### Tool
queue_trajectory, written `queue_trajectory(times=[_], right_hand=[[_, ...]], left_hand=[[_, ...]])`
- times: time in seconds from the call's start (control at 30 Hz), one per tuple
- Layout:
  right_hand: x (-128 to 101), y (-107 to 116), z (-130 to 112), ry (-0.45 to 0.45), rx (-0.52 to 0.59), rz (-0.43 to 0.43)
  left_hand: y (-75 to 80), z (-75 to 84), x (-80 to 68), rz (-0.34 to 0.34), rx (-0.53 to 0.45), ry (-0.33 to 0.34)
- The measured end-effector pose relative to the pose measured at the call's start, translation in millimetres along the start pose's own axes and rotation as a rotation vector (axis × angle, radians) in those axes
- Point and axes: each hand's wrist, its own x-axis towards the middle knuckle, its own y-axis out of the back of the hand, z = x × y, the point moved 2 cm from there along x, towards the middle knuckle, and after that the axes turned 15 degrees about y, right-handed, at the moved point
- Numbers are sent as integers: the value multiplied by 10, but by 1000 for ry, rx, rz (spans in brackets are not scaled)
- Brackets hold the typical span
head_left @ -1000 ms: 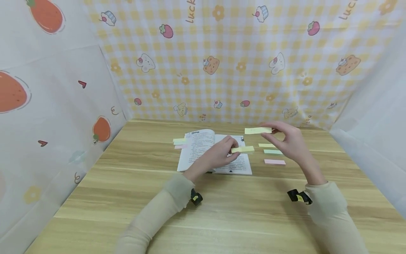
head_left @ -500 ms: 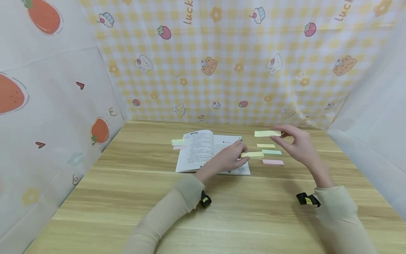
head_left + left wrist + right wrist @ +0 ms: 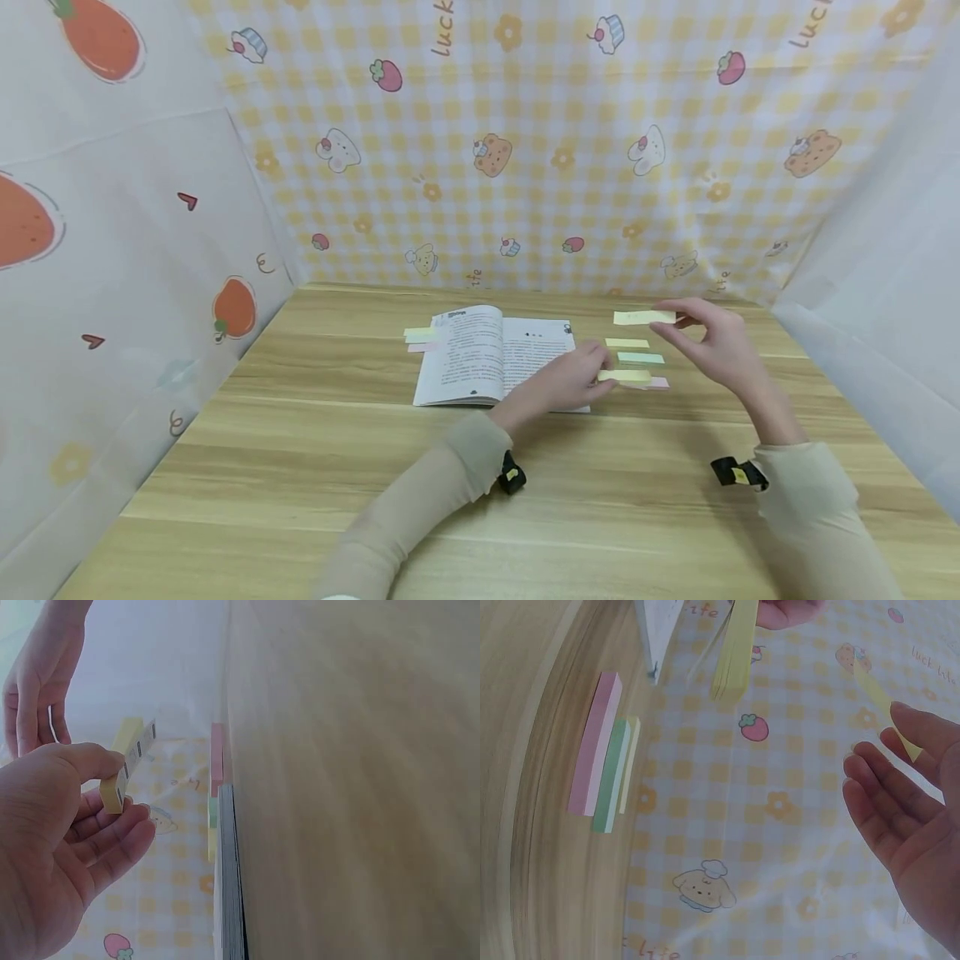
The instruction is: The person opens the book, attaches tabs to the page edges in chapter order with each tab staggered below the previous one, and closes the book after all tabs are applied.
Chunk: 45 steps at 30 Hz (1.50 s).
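Two hands work above the worktop (image 3: pixel 315 433); the left hand (image 3: pixel 564 382) pinches a yellow sticky-note pad (image 3: pixel 624 376) just over the pink pad (image 3: pixel 660 382), beside the open book (image 3: pixel 480 354); the right hand (image 3: pixel 712 342) pinches a single yellow note (image 3: pixel 641 317), raised.

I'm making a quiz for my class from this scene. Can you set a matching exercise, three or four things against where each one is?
Things:
1. thick yellow sticky-note pad
2. single thin yellow sticky strip
3. open paperback book
4. flat pink sticky-note pad

Places:
A. lying flat on the wooden table
B. pinched by the left hand
C. on the table beside a green pad
D. held by the right hand

Pairs: 1-B, 2-D, 3-A, 4-C
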Motion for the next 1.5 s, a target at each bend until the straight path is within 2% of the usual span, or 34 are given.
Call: queue_trajectory(times=[0.27, 0.63, 0.97, 1.3, 1.5], right_hand=[[-8, 30, 8, -7, -11, -6], [-16, 46, 25, -7, -14, -6], [-3, 60, 15, -5, -14, -1], [7, 69, 15, -22, -34, -20], [9, 67, 18, -30, -33, -27]], left_hand=[[-96, 122, 125, -65, 61, 34], [-260, 253, 306, -128, 198, 8], [-340, 324, 410, -197, 273, 68], [-412, 368, 481, -276, 308, 124], [-444, 380, 508, -279, 309, 137]])
